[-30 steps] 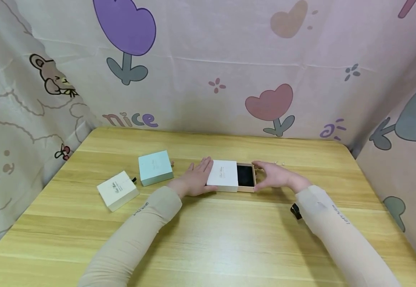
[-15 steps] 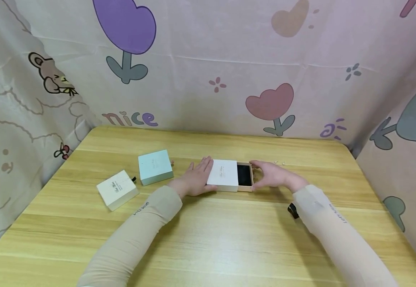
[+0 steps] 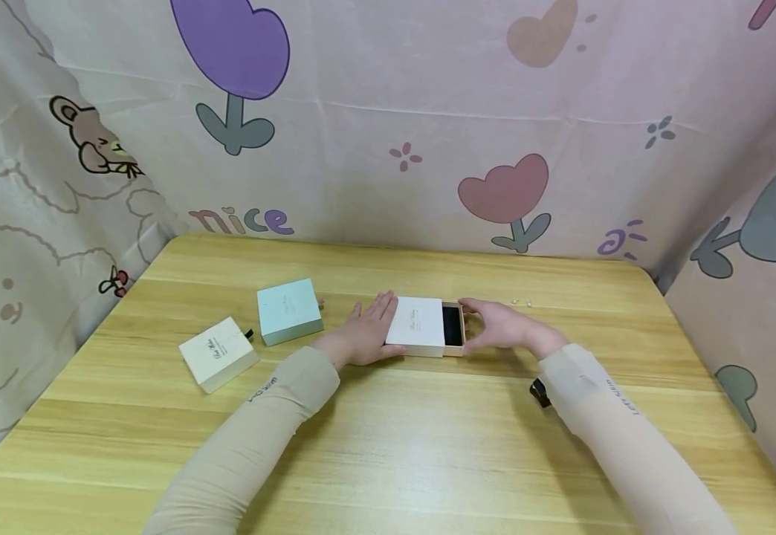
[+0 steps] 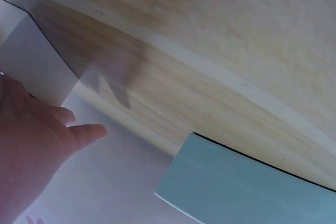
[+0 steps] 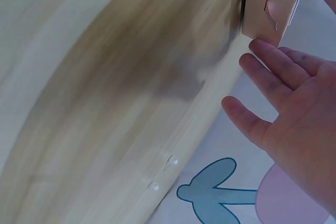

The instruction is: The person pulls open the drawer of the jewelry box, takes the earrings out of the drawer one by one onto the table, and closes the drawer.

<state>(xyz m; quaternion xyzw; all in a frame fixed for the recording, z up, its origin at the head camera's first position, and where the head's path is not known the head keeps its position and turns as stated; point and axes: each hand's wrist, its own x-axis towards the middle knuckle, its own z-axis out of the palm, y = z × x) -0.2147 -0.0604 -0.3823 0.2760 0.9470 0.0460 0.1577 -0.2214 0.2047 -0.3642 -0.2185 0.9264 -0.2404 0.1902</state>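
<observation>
In the head view a white sliding gift box [image 3: 416,325] lies mid-table, its lettered sleeve on the left. From its right end projects a tan-edged drawer [image 3: 455,350] with a black insert [image 3: 452,325]. My left hand [image 3: 363,332] holds the sleeve's left end, thumb along the near side and fingers at the far corner. My right hand [image 3: 502,325] holds the drawer's outer end between thumb and fingers. The right wrist view shows the drawer's end face [image 5: 268,9] with a small ribbon loop [image 5: 271,15]; fingertips [image 5: 257,45] are at its corner.
Left of the hands sit a pale-blue box [image 3: 289,312] and a cream box [image 3: 219,354] with a black tab. Two tiny pearl-like beads [image 3: 529,304] lie behind the right hand. A printed curtain [image 3: 374,82] hangs behind the wooden table [image 3: 388,446].
The right hand has moved left and the drawer has slid further into the sleeve, so less of the black insert shows. The left hand and the sleeve have stayed put.
</observation>
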